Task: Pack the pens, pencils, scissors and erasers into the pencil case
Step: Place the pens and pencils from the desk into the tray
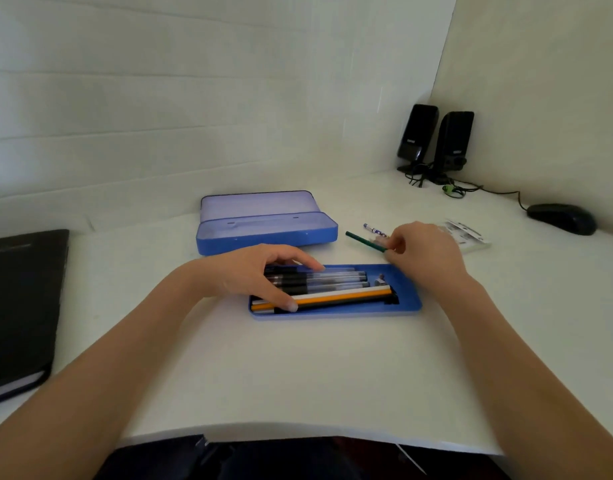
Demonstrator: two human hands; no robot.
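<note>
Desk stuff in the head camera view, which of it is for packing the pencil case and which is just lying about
For the job:
blue tray with pens and pencils
open blue pencil case
green pencil in the right hand
blue-and-white pen on the desk
left hand on the tray's pens

Lying about:
two black speakers
black mouse
black folder
white packet

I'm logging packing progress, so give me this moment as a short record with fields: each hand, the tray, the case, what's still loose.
left hand: resting on the pens in the tray
right hand: grip closed on the green pencil, above the desk behind the tray
tray: blue, holds clear pens and pencils
pencil case: open, nothing visible inside, behind the tray
still loose: blue-and-white pen on the desk
scissors: not visible
</note>
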